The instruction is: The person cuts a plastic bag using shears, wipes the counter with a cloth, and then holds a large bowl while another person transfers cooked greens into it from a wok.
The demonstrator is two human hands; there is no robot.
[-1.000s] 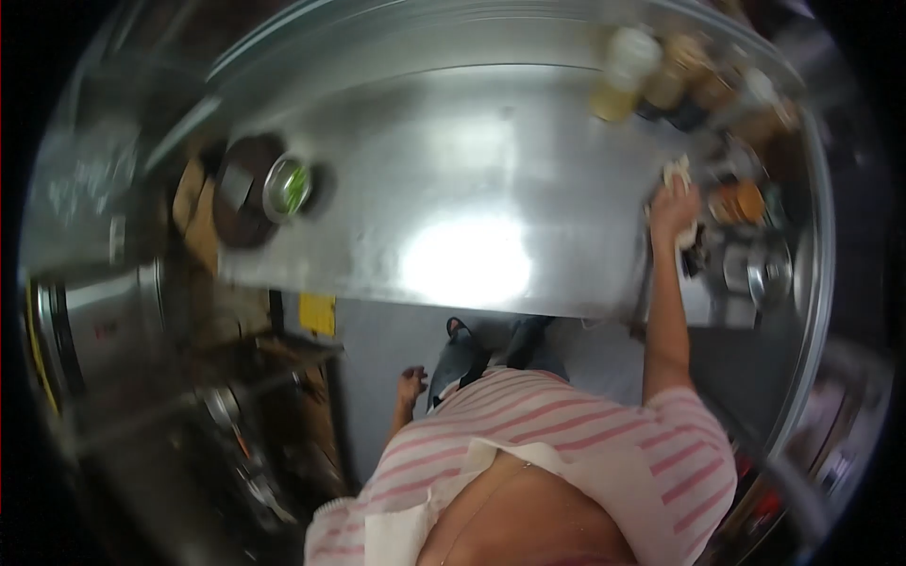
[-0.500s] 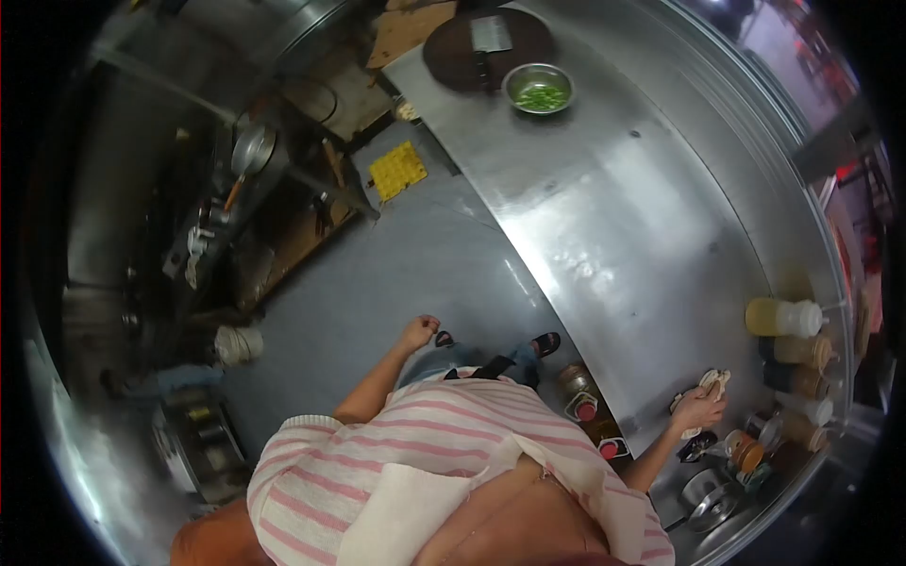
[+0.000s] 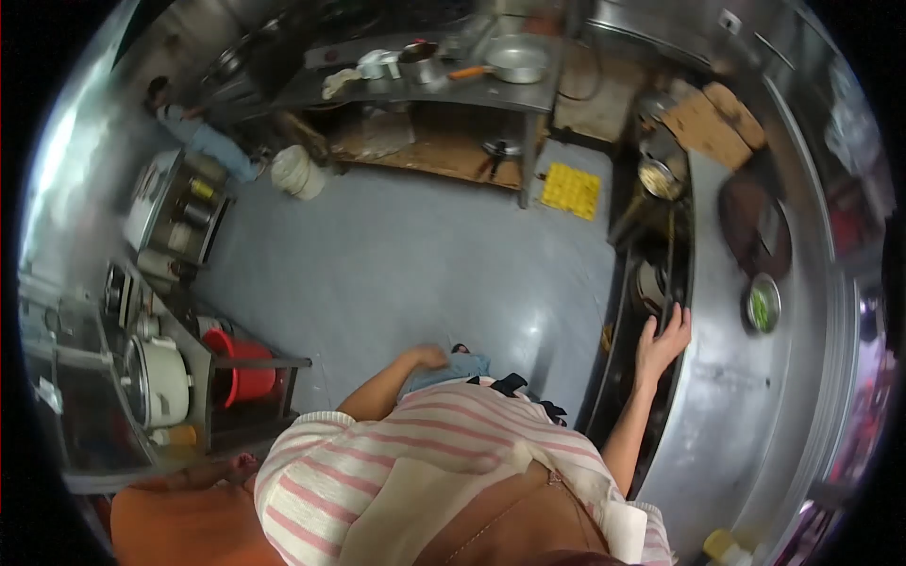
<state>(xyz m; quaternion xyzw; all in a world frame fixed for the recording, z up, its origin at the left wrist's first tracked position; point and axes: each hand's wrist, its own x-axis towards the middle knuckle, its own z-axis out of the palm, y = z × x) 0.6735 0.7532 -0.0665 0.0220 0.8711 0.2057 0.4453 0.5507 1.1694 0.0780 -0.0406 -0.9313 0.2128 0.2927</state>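
Observation:
My right hand (image 3: 664, 346) is open, fingers spread, at the inner edge of the steel counter (image 3: 722, 415). No cloth shows in it. Beyond the hand, a metal bowl (image 3: 763, 304) of cut green vegetables stands on the counter. A round dark chopping board (image 3: 741, 226) lies farther along, with a cleaver (image 3: 772, 229) on it. My left hand (image 3: 429, 357) hangs in front of my body above the floor, somewhat blurred. Its fingers look curled in, and nothing shows in them.
Across the grey floor (image 3: 406, 255) stands a steel table with a pan (image 3: 516, 59) and pots. A yellow mat (image 3: 570, 191) lies near it. To the left are a white bucket (image 3: 298, 172), a red bucket (image 3: 243, 368) and a rice cooker (image 3: 158, 382). Someone in orange (image 3: 189, 524) is close at lower left.
My view has swung left, bringing the steel table and left-hand shelves into sight. My right hand has let go of the white cloth and come to the counter's inner edge.

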